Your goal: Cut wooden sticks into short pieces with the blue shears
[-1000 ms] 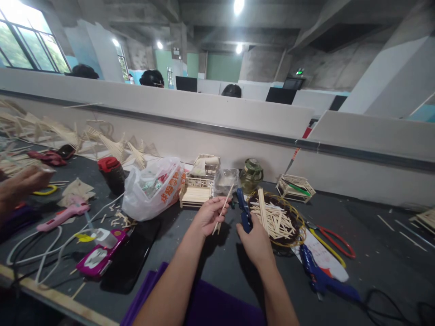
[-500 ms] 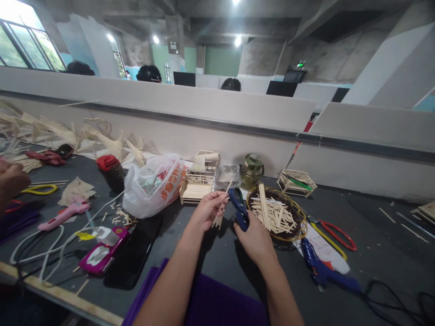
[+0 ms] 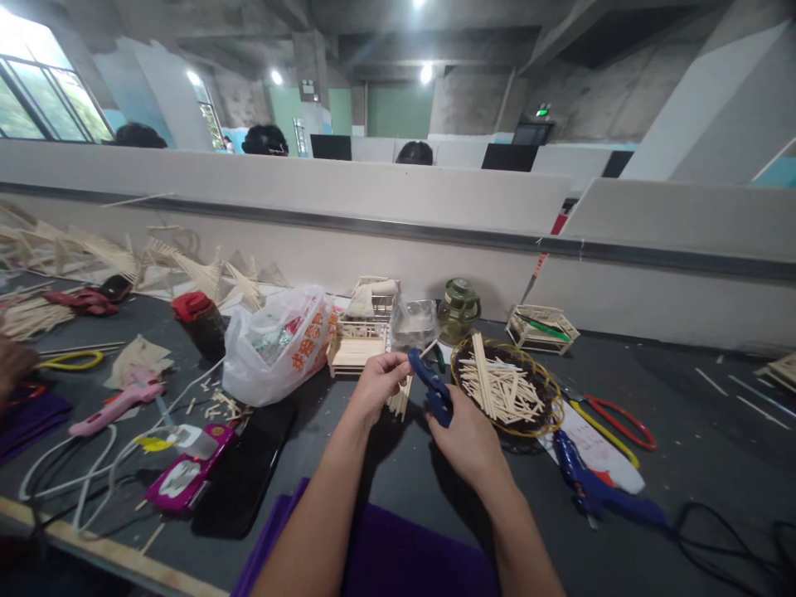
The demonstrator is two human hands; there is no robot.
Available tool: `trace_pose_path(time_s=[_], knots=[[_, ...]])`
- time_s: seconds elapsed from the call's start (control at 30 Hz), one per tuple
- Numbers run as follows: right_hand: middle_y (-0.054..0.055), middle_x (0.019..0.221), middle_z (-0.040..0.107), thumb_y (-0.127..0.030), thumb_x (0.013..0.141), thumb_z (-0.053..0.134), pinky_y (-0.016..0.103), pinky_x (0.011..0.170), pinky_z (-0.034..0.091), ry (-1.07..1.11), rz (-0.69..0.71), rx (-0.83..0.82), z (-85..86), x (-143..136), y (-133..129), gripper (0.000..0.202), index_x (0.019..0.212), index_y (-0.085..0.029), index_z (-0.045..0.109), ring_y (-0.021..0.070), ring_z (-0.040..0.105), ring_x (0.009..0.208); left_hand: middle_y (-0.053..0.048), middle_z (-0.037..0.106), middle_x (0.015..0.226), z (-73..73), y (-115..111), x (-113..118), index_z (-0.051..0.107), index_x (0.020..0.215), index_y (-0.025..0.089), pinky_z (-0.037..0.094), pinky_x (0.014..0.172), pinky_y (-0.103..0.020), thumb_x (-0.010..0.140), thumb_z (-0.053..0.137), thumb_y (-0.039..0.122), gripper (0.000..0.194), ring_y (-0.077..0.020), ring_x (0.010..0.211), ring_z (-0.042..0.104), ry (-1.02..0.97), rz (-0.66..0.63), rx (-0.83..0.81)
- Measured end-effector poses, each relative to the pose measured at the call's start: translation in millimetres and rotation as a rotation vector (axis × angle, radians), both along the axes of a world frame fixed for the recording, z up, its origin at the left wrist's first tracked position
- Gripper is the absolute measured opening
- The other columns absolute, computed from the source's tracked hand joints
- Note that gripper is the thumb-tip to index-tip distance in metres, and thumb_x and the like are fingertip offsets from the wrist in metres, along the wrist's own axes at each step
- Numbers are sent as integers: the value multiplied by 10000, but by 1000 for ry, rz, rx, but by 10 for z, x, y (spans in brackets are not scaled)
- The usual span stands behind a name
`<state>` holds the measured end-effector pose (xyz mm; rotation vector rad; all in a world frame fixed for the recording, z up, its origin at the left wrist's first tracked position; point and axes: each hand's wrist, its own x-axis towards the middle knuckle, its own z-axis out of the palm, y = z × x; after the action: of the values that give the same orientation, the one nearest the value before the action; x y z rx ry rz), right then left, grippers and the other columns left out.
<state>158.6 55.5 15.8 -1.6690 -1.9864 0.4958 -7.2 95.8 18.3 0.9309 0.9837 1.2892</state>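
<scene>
My left hand pinches a thin wooden stick, which slants up to the right. In my right hand is a dark blue hand cutter, its curved head touching or very near the stick by my left fingertips. Whether its jaws are closed on the stick I cannot tell. Several short sticks show just under my left fingers; whether they lie on the table or are held is unclear. To the right of the cutter, a round woven basket holds many cut sticks.
Small stick-built models and a green jar stand behind my hands. Left are a plastic bag, a black phone and a pink glue gun. Right are red-and-yellow-handled pliers and a blue glue gun. Another person's hand shows far left.
The cutter's head has shifted slightly left, closer to my left fingertips. The stick now slants lower to the right. The whole view has tilted slightly.
</scene>
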Motion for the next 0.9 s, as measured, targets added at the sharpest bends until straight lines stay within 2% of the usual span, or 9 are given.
trace_pose_path(time_s=[0.17,0.3,0.4,0.53,0.73,0.9], knots=[[87,997,647,-291,788,551,314,744,415,21,2,-19,-24,21,-21,352,1128,-205,533,258,618,939,45,458,495,87,-40,8,663,679,111,163,435,-186,662,760,372,279,-27,426,287,108,-41,55],[88,1024,638,-289,795,545,318,779,412,64,-9,-30,-55,43,-67,370,1153,-203,512,260,608,969,33,478,538,147,-70,28,685,689,112,216,476,-186,685,739,316,211,-49,484,317,178,-126,117],[90,1044,634,-286,798,543,315,786,404,85,-19,-47,-78,40,-113,375,1161,-202,504,260,604,979,13,518,580,159,-79,41,692,660,118,268,524,-192,695,720,273,162,-73,537,367,246,-137,174],[61,952,652,-278,810,522,290,725,396,134,-25,-118,-89,19,-201,282,1087,-220,522,236,625,894,-13,571,631,157,-88,47,706,705,114,314,575,-204,704,698,251,137,-102,593,429,351,-166,196],[28,763,647,-283,830,498,255,640,354,158,-57,-192,-77,9,-306,99,905,-222,522,205,623,756,-11,568,632,197,-113,105,684,689,111,338,603,-215,708,648,227,123,-116,618,459,481,-187,230],[24,721,629,-292,850,473,242,605,319,163,-55,-177,-119,-13,-312,75,840,-219,488,189,607,707,3,536,614,171,-95,110,651,671,113,332,592,-221,704,616,221,118,-110,598,438,552,-195,241]])
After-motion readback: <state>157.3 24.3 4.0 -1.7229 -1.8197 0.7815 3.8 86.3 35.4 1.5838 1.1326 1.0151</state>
